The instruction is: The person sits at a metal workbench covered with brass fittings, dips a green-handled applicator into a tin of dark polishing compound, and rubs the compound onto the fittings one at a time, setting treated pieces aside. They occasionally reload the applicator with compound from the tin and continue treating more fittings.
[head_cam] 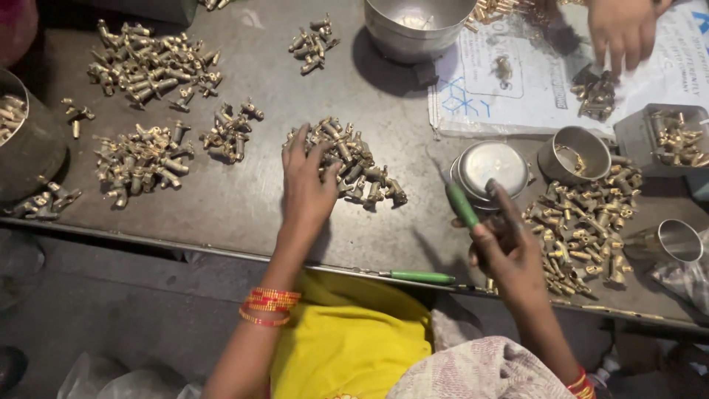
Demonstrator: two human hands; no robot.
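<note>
left hand (309, 185), fingers spread, rests on a pile of brass fittings (354, 164) at centre frame; right hand (506, 247) grips a green-handled tool (461, 205) above the bench (244, 207).

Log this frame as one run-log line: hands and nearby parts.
left hand: on brass fittings pile | right hand: holds green-handled tool | second green tool: table edge | another person's hand: top right

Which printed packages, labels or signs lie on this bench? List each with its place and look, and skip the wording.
White printed plastic bag: flat on the grey bench at upper right, rectangular, with blue lettering and a blue snowflake-like drawing; brass fittings and another person's hand rest on it.
Clear crumpled plastic bag: right edge of the bench, no print visible.
No screens or signs are in view.
</note>
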